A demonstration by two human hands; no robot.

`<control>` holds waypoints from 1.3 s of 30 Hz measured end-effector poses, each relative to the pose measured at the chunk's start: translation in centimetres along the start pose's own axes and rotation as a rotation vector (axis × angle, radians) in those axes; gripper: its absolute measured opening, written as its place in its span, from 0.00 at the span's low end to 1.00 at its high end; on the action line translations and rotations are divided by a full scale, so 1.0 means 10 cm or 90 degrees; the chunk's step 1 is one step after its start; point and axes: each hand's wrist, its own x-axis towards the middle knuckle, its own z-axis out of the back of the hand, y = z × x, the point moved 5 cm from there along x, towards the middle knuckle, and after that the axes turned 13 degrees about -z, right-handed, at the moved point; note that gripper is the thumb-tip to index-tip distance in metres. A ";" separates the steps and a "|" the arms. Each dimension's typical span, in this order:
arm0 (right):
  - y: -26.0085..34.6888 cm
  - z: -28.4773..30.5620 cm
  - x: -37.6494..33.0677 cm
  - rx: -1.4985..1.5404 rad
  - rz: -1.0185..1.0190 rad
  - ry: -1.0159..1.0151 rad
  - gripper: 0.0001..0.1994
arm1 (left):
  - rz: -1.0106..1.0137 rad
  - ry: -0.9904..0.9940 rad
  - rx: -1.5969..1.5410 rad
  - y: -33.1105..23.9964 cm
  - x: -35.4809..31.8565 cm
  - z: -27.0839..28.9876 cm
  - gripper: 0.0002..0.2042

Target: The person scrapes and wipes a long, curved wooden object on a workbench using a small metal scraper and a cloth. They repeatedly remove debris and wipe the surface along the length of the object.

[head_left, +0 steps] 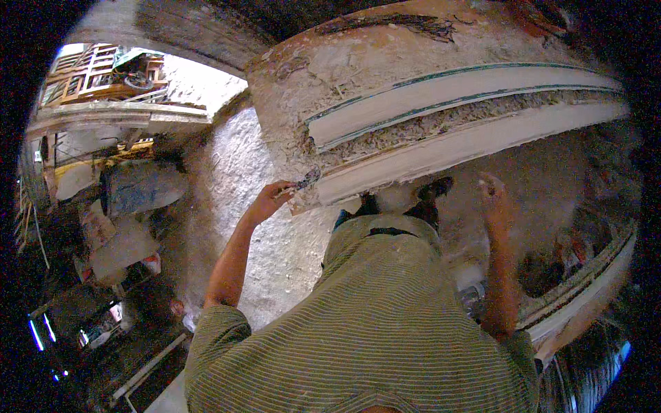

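Note:
My left hand (270,201) is closed with its fingertips on a small dark tool smeared with pale plaster (308,179), whose exact kind I cannot make out. The tool meets the left end of a long, pale plaster moulding (413,153), which lies along the near edge of the work table (289,82). Behind it rests a second long moulding (454,91) with dark green edges. My right hand (491,193) hangs apart from the mouldings, to the right of my body. Its fingers look curled, but dimness and blur hide whether they hold anything.
Crumbly plaster scraps (441,120) fill the gap between the mouldings. A dark bundle of fibres (392,26) lies at the table's far side. White-spattered ground (241,165) is to my left, with boards and containers beyond. More long mouldings (585,282) stand at my right.

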 end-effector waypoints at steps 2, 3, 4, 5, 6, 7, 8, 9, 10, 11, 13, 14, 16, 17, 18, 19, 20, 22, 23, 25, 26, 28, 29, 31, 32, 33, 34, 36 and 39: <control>0.22 -0.27 -0.21 0.083 0.073 0.023 0.15 | 0.033 -0.002 0.017 0.12 0.10 -0.13 0.16; 0.29 -0.38 -0.28 0.076 0.053 0.019 0.15 | 0.049 -0.020 0.042 0.16 0.17 -0.21 0.16; 0.36 -0.49 -0.35 0.070 0.034 0.017 0.15 | -0.018 -0.019 0.046 0.11 0.28 -0.32 0.17; 0.41 -0.55 -0.40 0.064 0.015 0.015 0.15 | -0.096 -0.023 0.073 0.04 0.41 -0.48 0.17; 0.48 -0.59 -0.46 0.045 0.023 0.014 0.15 | -0.150 -0.022 0.124 -0.02 0.57 -0.64 0.18; 0.55 -0.63 -0.53 0.028 0.029 0.013 0.14 | -0.204 -0.025 0.176 -0.11 0.73 -0.80 0.19; 0.56 -0.66 -0.57 -0.002 -0.017 0.031 0.14 | -0.226 -0.021 0.245 -0.18 0.93 -0.96 0.20; 0.59 -0.62 -0.65 -0.001 -0.013 0.027 0.14 | -0.299 -0.056 0.254 -0.33 1.11 -1.17 0.20; 0.57 -0.60 -0.70 -0.011 -0.060 0.041 0.14 | -0.358 -0.091 0.260 -0.49 1.29 -1.33 0.20; 0.54 -0.59 -0.73 -0.021 -0.107 0.055 0.14 | -0.327 -0.055 0.248 -0.57 1.46 -1.45 0.20; 0.56 -0.53 -0.78 0.038 -0.057 0.034 0.13 | -0.265 0.018 0.224 -0.79 1.78 -1.67 0.20; 0.54 -0.52 -0.79 0.062 -0.033 0.030 0.13 | -0.262 0.005 0.219 -0.94 1.90 -1.74 0.20; 0.41 -0.54 -0.77 0.087 -0.061 0.019 0.13 | -0.235 0.000 0.212 -1.19 2.06 -1.84 0.20; 0.33 -0.57 -0.75 0.099 -0.076 0.020 0.13 | -0.242 0.001 0.201 -1.29 2.13 -1.84 0.20; 0.25 -0.59 -0.73 0.097 -0.080 0.004 0.13 | -0.231 0.022 0.192 -1.34 2.15 -1.85 0.20; 0.15 -0.61 -0.72 0.095 -0.084 -0.011 0.13 | -0.230 0.030 0.170 -1.37 2.15 -1.84 0.20; 0.06 -0.62 -0.71 0.093 -0.087 -0.027 0.13 | -0.263 0.034 0.213 -1.39 2.13 -1.80 0.20; -0.12 -0.61 -0.70 0.109 -0.073 -0.053 0.13 | -0.355 0.015 0.274 -1.37 1.97 -1.64 0.20; -0.25 -0.59 -0.69 0.109 -0.120 -0.047 0.13 | -0.360 0.028 0.321 -1.30 1.88 -1.56 0.21; -0.35 -0.47 -0.68 0.069 -0.032 -0.090 0.14 | -0.346 0.055 0.308 -1.15 1.67 -1.37 0.22; -0.43 -0.43 -0.67 0.042 -0.064 -0.080 0.14 | -0.326 0.068 0.249 -1.09 1.59 -1.29 0.23; -0.60 -0.35 -0.65 0.098 -0.146 -0.032 0.14 | -0.264 0.074 0.169 -1.02 1.51 -1.22 0.23; -0.67 -0.34 -0.63 0.123 -0.212 0.003 0.15 | -0.224 0.072 0.148 -1.00 1.52 -1.24 0.22; -0.67 -0.27 -0.55 0.047 -0.185 0.001 0.14 | -0.145 0.052 0.102 -0.97 1.63 -1.34 0.22; -0.66 -0.24 -0.50 0.007 -0.173 -0.001 0.14 | -0.107 0.035 0.077 -0.96 1.72 -1.43 0.21; -0.64 -0.22 -0.45 0.072 -0.165 0.006 0.14 | -0.055 0.024 0.056 -0.93 1.82 -1.52 0.21; -0.61 -0.21 -0.40 0.135 -0.156 0.014 0.14 | -0.080 0.031 0.031 -0.94 1.91 -1.61 0.21; -0.55 -0.20 -0.32 0.176 -0.146 0.036 0.14 | -0.114 0.050 -0.015 -0.92 2.00 -1.67 0.21; -0.49 -0.20 -0.29 0.115 -0.132 0.037 0.14 | -0.184 0.014 0.253 -0.90 1.92 -1.50 0.22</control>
